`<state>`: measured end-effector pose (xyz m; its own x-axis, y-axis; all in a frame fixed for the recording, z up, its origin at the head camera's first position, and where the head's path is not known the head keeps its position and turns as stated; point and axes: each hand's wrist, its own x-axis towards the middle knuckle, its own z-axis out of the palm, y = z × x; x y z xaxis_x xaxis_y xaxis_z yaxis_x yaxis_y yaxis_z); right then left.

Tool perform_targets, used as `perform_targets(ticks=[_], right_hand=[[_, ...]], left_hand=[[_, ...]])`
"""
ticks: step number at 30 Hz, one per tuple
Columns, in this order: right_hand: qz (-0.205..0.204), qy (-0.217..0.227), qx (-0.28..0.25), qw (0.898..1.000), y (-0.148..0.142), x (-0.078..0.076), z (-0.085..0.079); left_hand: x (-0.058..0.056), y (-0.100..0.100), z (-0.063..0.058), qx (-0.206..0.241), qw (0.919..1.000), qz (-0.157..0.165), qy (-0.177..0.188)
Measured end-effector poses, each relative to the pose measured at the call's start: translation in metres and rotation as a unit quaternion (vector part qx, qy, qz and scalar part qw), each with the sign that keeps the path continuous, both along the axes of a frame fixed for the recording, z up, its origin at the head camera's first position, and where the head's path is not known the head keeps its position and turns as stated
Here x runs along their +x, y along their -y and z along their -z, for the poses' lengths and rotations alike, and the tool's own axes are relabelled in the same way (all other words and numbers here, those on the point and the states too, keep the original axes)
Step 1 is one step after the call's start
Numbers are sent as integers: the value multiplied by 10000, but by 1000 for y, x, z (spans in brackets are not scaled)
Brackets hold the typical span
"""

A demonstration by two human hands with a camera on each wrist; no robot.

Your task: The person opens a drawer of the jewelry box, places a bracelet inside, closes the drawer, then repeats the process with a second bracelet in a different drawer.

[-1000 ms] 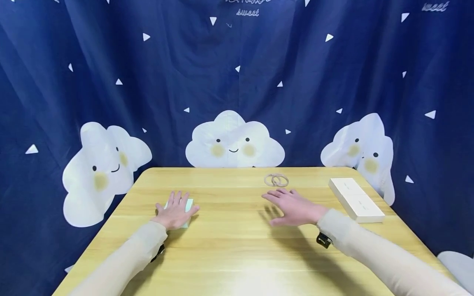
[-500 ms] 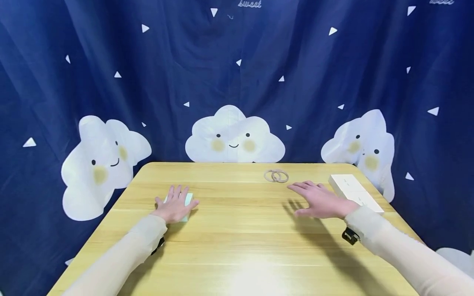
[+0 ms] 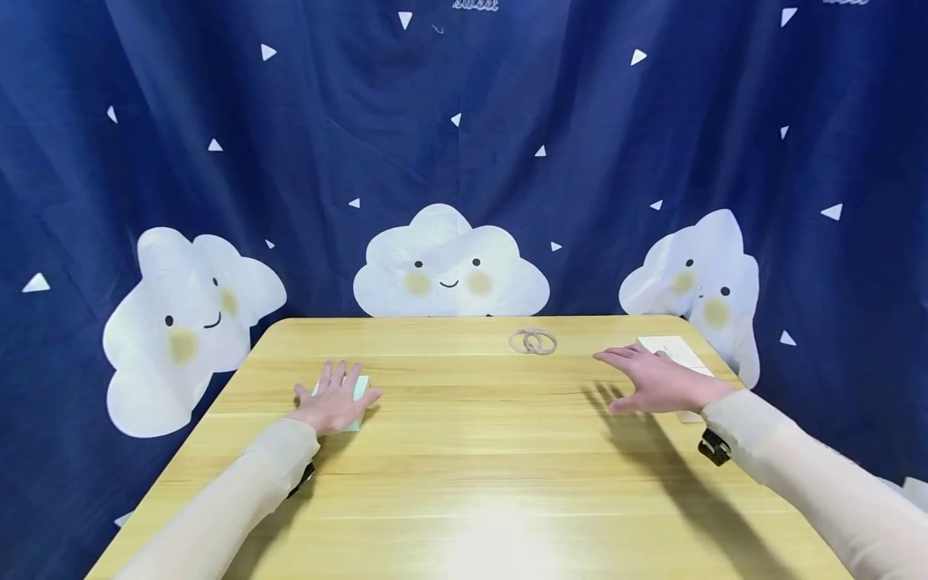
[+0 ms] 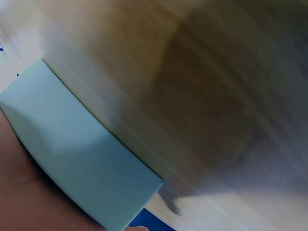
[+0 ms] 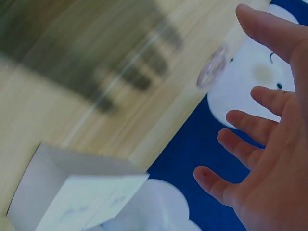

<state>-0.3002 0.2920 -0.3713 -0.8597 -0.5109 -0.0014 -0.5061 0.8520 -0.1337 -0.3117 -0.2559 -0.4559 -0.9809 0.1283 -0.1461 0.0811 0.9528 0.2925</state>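
Observation:
My left hand (image 3: 329, 403) lies palm down over a small mint-green box (image 3: 360, 389), its fingers straight and spread. In the left wrist view the long side of that box (image 4: 82, 144) faces the camera, with the palm along its lower left. My right hand (image 3: 663, 383) hovers over the table on the right, holding nothing, and its shadow falls on the wood below. It partly covers a flat white box (image 3: 674, 348) in the head view. From the right wrist, the fingers spread loosely and the white box (image 5: 91, 192) stands apart from them.
Two overlapping pale rings (image 3: 532, 341) lie near the back edge of the wooden table (image 3: 464, 451). Behind it hangs a dark blue curtain (image 3: 449, 161) printed with smiling clouds and small white triangles.
My right hand has moved right across the table, to overlap the white box in view. My left hand remains on the mint-green box. The head view has tilted slightly.

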Motion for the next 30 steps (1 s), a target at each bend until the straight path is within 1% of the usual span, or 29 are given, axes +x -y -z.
perform_targets(ticks=[6,11,16,21,25,30], right_hand=[[203,211,133,9995,-18,-3,-6],[208,358,291,9987,-32,-7,-9],[245,367,398,9982,-45,-10,-11],[361,442,408,9975,-59,-13,-10],[438,656,327,9964,-69,-18,-7],[418,846,216,9953,-80,-22,-5]], left_hand=[[2,-1,-2,-34,10000,-13,-4],[4,-3,-4,-96,9999,-20,-31],[5,-3,-5,-92,9999,-20,-84],[3,-3,-4,-139,9998,10,-162],[3,-2,-2,-133,9998,6,-155],[6,-5,-4,-149,9997,27,-189]])
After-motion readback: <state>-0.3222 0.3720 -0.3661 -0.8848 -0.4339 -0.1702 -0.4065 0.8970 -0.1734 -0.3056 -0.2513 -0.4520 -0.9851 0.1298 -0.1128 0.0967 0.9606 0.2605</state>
